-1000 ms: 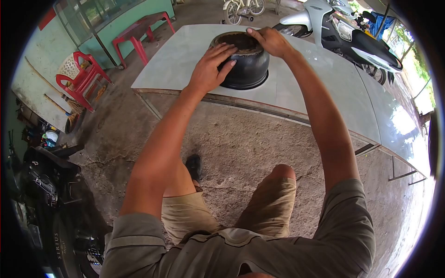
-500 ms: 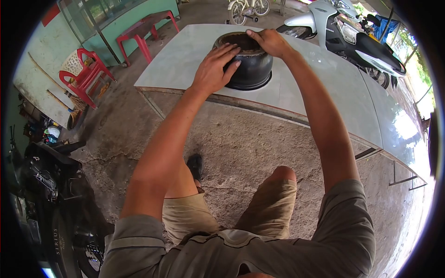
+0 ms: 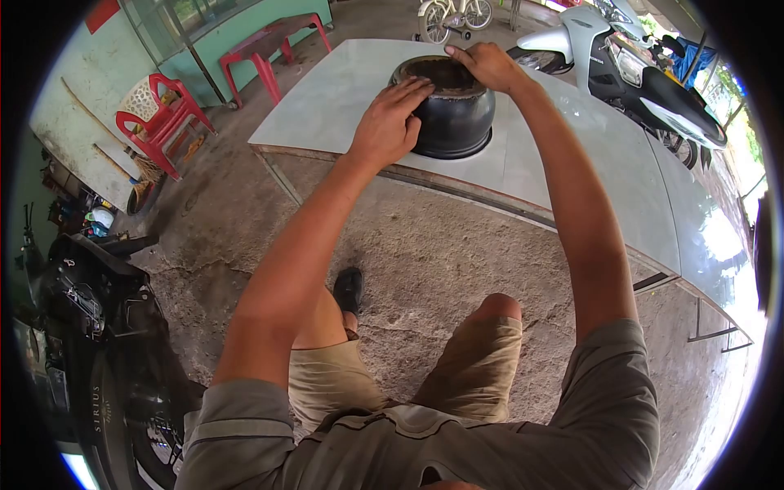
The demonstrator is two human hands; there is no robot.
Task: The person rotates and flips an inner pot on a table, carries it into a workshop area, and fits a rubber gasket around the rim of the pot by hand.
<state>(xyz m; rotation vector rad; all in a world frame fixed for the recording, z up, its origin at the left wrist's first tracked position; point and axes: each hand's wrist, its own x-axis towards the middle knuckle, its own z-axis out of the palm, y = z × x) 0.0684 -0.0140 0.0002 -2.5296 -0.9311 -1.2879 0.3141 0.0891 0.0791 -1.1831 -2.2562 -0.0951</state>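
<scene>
A black, round-bellied pot [image 3: 454,124] stands on the pale table, a wide flared lip at its lower edge. Its top is brownish and rough inside a raised ring; I cannot tell whether that is an opening or the base. My left hand [image 3: 387,124] grips the near-left side of the top ring, fingers laid over it and thumb tucked below. At the far right of the same ring is my right hand [image 3: 490,67], its thumb over the edge and its fingers bent down the outer side, partly hidden.
The glossy table [image 3: 327,106] extends to the right. A silver motorbike [image 3: 608,69] stands behind it. Left are a red chair [image 3: 167,118], a red bench [image 3: 269,51] and a broom [image 3: 145,167]. A black motorbike [image 3: 106,359] is close at lower left; a small bicycle [image 3: 441,20] stands farther back.
My left thumb has drawn in from the pot's side toward the fingers. My right hand keeps its hold on the ring. The whole view has shifted slightly.
</scene>
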